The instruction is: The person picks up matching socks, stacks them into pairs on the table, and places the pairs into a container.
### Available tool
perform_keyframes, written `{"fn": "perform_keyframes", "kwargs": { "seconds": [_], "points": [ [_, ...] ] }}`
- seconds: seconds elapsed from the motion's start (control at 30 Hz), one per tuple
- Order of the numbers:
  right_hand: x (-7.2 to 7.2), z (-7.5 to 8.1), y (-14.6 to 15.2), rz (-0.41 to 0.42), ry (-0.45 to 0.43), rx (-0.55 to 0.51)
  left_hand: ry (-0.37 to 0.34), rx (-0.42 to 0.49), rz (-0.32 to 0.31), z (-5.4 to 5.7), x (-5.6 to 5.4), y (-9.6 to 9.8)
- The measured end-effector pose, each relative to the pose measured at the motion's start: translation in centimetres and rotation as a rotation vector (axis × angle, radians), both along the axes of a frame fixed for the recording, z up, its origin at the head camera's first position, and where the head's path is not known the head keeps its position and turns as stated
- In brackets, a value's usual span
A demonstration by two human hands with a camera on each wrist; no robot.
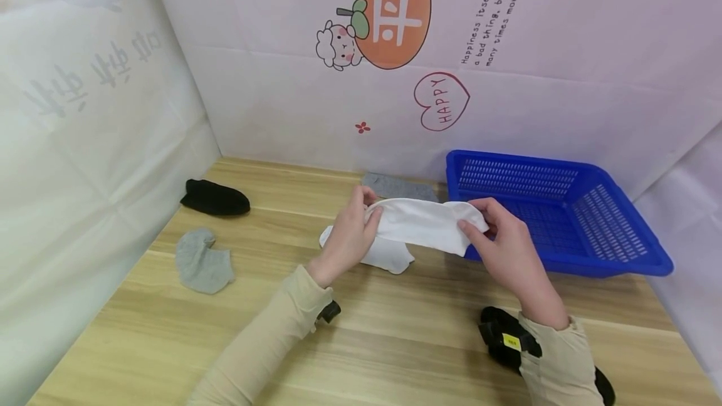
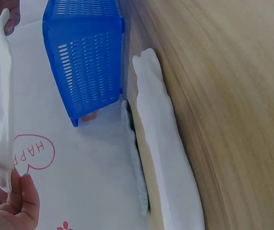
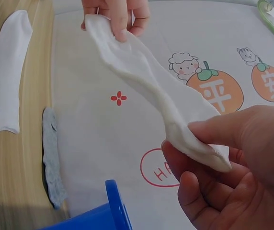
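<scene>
1. White sock, held up off the desk, stretched sideways between two hands; it hangs above and partly in front of a second white sock, with its right end before the left side of the blue basket.
2. The left hand grasps the sock's left end, fingers and thumb pinching the fabric. The right hand grasps the right end, thumb on the near face and fingers behind.
3. The step in hand appears to be spreading or straightening this sock. The right wrist view shows a fold running along its length, so it does not look fully flat.
4. The second white sock lies on the desk, lower and to the left of the basket. A grey sock lies beyond it, by the far wall.
5. On the left are a black sock, farther off, and a crumpled grey sock, nearer.
6. As I judge it, the next move calls for both hands drawing evenly, smoothing the fold without letting an end slip. Lowering it onto its white match would then need a level hold and aligned ends.
</scene>
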State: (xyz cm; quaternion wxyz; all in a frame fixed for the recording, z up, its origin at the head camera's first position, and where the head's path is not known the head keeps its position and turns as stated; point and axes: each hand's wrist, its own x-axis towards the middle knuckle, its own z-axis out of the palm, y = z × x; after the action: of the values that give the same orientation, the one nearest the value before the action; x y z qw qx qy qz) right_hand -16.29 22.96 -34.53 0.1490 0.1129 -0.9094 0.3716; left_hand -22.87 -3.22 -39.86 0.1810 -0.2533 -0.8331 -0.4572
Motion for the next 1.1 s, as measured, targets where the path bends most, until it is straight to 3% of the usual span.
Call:
{"fn": "perform_keyframes", "kwargs": {
  "seconds": [0.13, 0.4, 0.57, 0.7, 1.1],
  "points": [
    [0.0, -0.1, 0.1, 0.014, 0.011, -0.017, 0.011, 0.025, 0.013, 0.0, -0.1, -0.2],
    [-0.1, -0.1, 0.4, 0.024, 0.083, -0.136, 0.063, 0.004, -0.053, 0.2, -0.1, -0.8],
    [0.0, -0.1, 0.4, -0.026, 0.112, -0.088, 0.036, -0.027, -0.068, 0.5, 0.0, -0.9],
    [0.0, -0.2, 0.5, -0.049, 0.088, -0.04, 0.039, -0.045, -0.083, 0.6, 0.0, -1.1],
    [0.3, -0.5, 0.9, -0.027, 0.046, -0.002, 0.036, -0.105, -0.179, 1.6, -0.6, -2.3]
  ]
}}
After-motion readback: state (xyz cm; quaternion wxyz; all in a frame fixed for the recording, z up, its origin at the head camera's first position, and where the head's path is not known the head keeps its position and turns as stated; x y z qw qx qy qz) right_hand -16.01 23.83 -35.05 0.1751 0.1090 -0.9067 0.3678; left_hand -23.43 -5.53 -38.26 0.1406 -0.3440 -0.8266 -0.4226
